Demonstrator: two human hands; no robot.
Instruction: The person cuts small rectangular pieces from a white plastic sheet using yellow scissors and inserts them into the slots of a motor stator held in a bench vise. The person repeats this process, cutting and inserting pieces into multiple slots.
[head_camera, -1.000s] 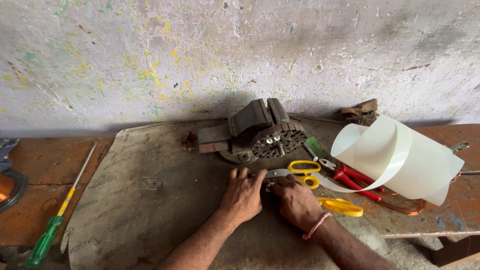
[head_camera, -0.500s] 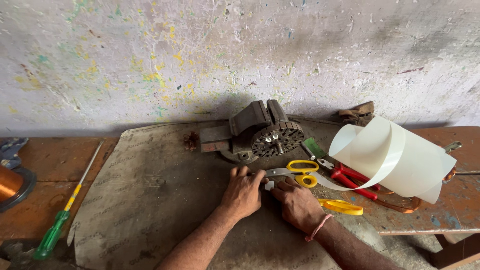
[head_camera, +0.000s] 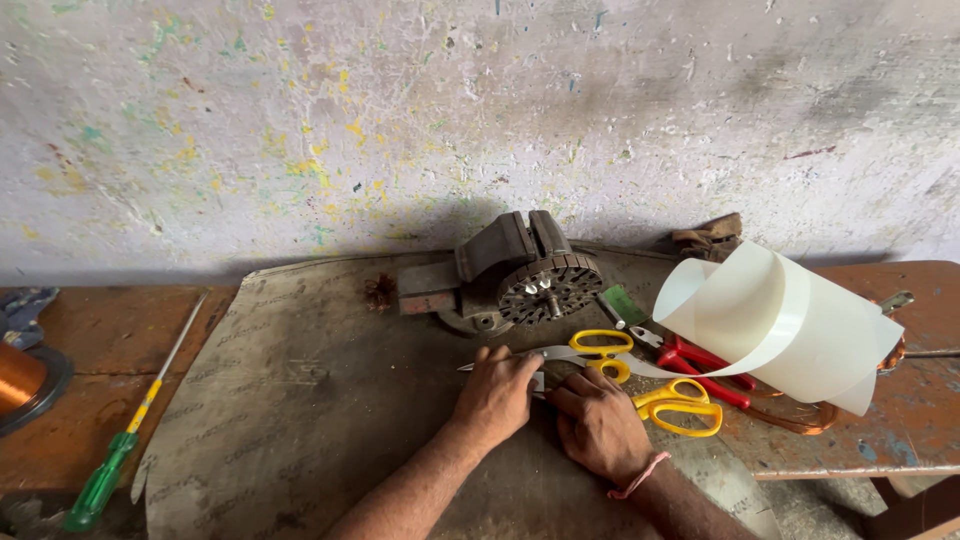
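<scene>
My left hand (head_camera: 495, 395) and my right hand (head_camera: 600, 422) rest close together on a grey mat (head_camera: 300, 400). Their fingertips pinch a small pale strip (head_camera: 540, 381) between them. The right wrist wears a pink band. Yellow-handled scissors (head_camera: 598, 349) lie just beyond the fingers, blades pointing left. A second yellow-handled pair (head_camera: 682, 406) lies to the right of my right hand.
A vise holding a round slotted metal core (head_camera: 535, 275) stands behind the hands. A curled white sheet (head_camera: 790, 320) and red-handled pliers (head_camera: 700, 360) lie at the right. A green-and-yellow screwdriver (head_camera: 120, 440) and a copper wire spool (head_camera: 20, 380) are at the left. A stained wall rises behind.
Both hands stay in the same spot on the strip. The view has shifted slightly, bringing the copper spool further into view at the left.
</scene>
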